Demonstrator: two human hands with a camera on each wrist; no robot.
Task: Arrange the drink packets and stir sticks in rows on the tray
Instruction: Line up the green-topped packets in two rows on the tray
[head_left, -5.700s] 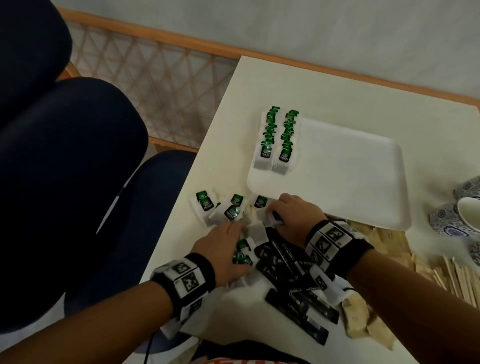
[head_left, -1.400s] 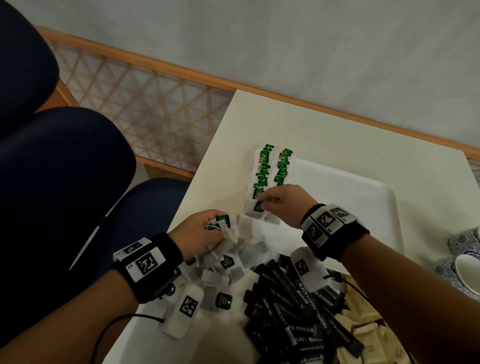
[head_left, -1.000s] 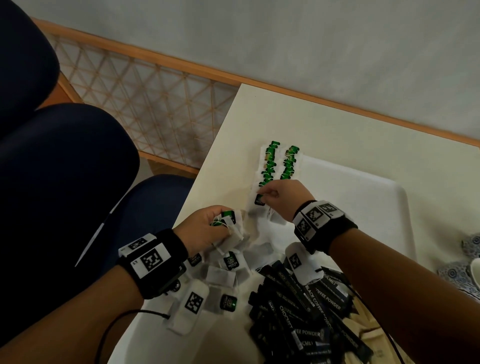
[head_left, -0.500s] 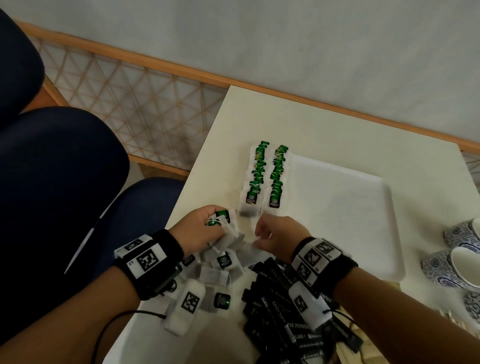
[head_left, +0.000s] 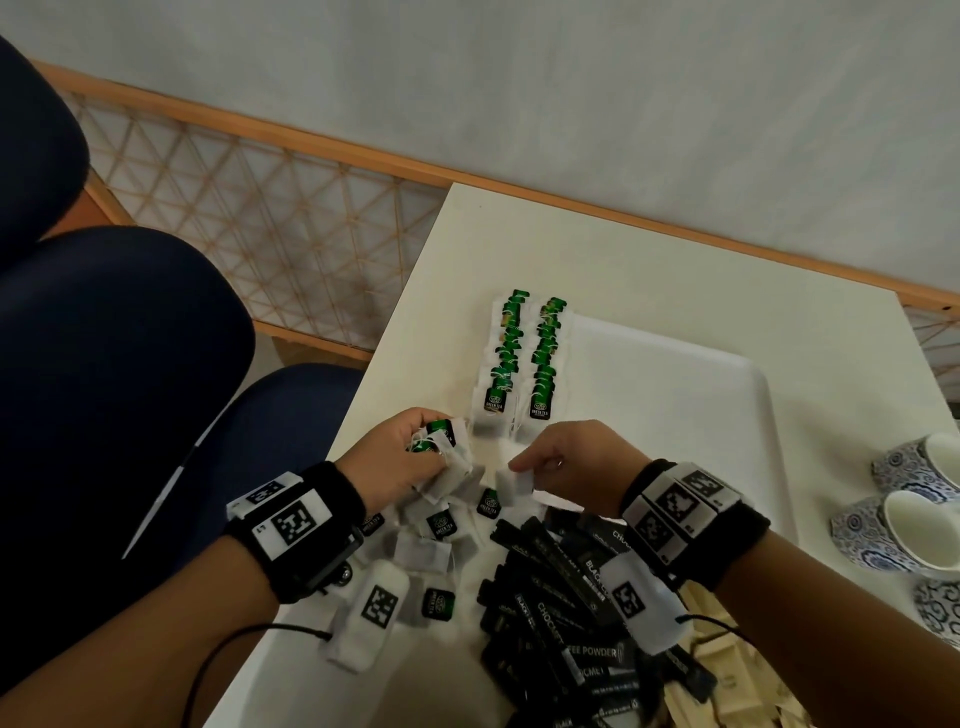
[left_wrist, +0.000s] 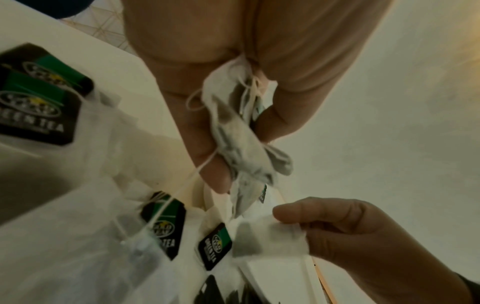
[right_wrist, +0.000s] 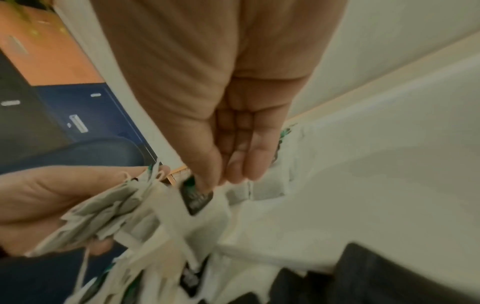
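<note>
Head view first: the left hand (head_left: 395, 462) sits at centre frame, fingers curled round a bunch of tea bags (head_left: 449, 462), green tags poking out by the knuckles. Right beside it, the right hand (head_left: 576, 467) pinches a single tea bag (head_left: 514, 486) between thumb and forefinger, just below the lower left corner of the white tray (head_left: 675, 395). Along the tray's left edge lie two neat rows of tea bags (head_left: 522, 358), green tags overlapping, running up the frame. Under both hands, loose tea bags (head_left: 441, 525) scatter across the table (head_left: 649, 260), and a heap of black coffee sticks (head_left: 561, 608) fills the lower middle. Wooden stir sticks (head_left: 727, 665) peek out at lower right, partly hidden by the right arm. Blue patterned cups (head_left: 904, 519) stand at the right edge, well apart from the hands. Left wrist view confirms it: fingers clamped on the crumpled bunch, strings dangling, the right thumb pressing down on its one bag.
</note>
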